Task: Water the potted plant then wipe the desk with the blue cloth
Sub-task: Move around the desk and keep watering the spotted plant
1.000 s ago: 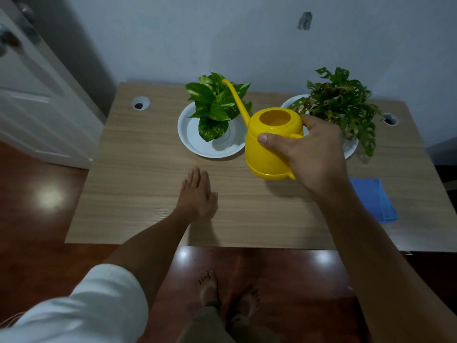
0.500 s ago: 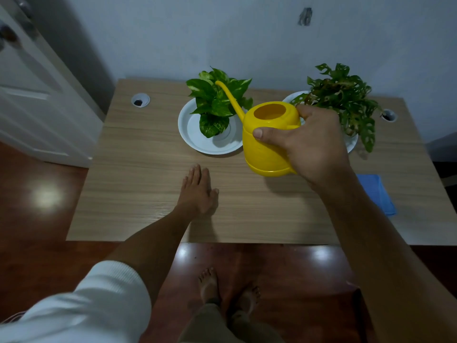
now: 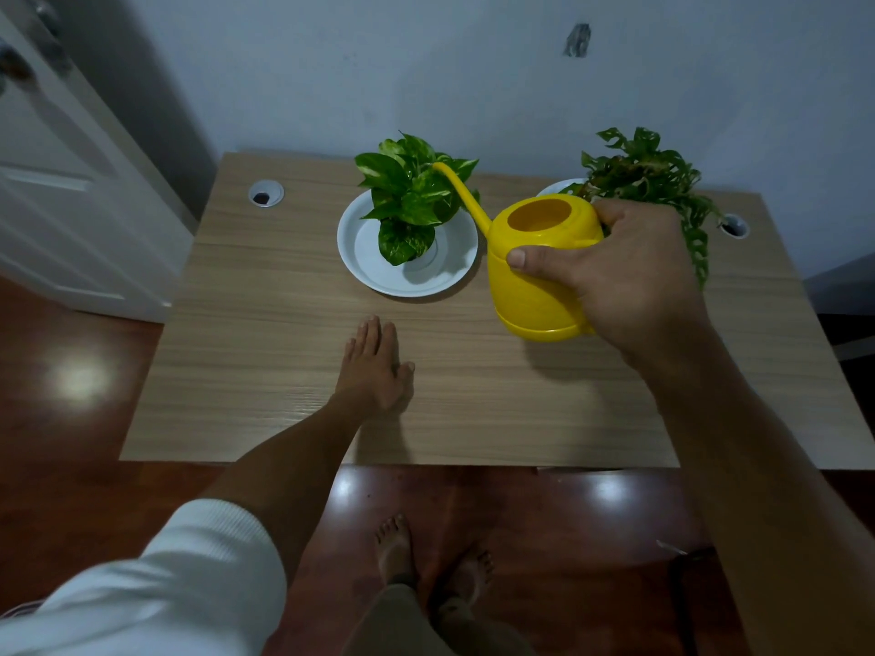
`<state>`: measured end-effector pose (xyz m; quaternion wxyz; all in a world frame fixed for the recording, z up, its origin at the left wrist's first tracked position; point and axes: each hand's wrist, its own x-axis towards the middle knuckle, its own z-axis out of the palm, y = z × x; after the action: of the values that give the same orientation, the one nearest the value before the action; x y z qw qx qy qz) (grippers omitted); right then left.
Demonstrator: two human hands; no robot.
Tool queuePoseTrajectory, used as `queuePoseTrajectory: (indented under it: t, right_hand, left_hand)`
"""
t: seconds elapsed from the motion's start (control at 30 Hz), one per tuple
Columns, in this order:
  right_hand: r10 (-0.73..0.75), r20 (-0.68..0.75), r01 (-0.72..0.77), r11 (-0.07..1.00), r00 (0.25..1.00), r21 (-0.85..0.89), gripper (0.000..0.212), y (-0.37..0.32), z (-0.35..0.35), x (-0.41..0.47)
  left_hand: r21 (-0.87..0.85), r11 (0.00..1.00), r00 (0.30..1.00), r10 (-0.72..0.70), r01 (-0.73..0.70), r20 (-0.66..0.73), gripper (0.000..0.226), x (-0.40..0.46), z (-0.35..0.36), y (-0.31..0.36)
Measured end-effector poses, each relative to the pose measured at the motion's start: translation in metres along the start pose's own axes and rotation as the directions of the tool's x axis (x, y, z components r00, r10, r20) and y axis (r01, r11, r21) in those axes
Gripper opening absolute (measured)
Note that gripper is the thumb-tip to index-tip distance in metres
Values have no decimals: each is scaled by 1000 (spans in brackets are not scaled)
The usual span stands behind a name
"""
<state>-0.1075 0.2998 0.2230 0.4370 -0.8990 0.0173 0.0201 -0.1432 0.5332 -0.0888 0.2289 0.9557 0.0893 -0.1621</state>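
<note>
- Watering is the step in hand: the yellow watering can (image 3: 540,272) is grasped by the right hand (image 3: 629,281), thumb across its near side and fingers wrapped around the far side, and it is held clear above the desk (image 3: 265,333).
- The can's thin spout (image 3: 461,191) is pointed up and to the left, its tip reaching in among the leaves of the potted plant (image 3: 412,201), which stands in a white saucer (image 3: 360,248) toward the back of the desk.
- No stream of water can be made out, so whether pouring has begun cannot be told.
- The left hand (image 3: 376,366) is laid flat, palm down and released, on the desk in front of the saucer; nothing is held by it.
- A second leafy plant (image 3: 648,177) is seen behind the right hand, at the back right.
- The blue cloth is not seen in this view; it is probably hidden by the right arm.
- The next move is judged to call for the can to be tipped further, spout lowered toward the soil and not the leaves, so that water is kept within the saucer and off the desk.
- Wiping is not yet begun.
</note>
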Motion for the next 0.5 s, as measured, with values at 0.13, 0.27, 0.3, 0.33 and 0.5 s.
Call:
queuePoseTrajectory:
  t: [0.13, 0.27, 0.3, 0.33, 0.5]
  right_hand:
    - [-17, -24, 17, 1000, 1000, 1, 62, -1, 1, 2]
    - [-36, -28, 37, 999, 999, 38, 62, -2, 5, 5]
    - [-41, -28, 42, 998, 999, 51, 60, -3, 6, 5]
    - [-47, -29, 49, 997, 998, 61, 56, -3, 8, 6]
    - [-97, -19, 99, 991, 995, 91, 34, -4, 15, 9]
  left_hand:
    - [7, 1000, 1000, -1, 0, 8, 81, 1, 1, 1]
    - [14, 1000, 1000, 2, -2, 11, 82, 1, 1, 0]
    - [13, 1000, 1000, 3, -3, 9, 82, 1, 1, -1]
    - [11, 1000, 1000, 6, -6, 7, 82, 1, 1, -1]
    - [8, 1000, 1000, 10, -10, -10, 81, 1, 3, -1]
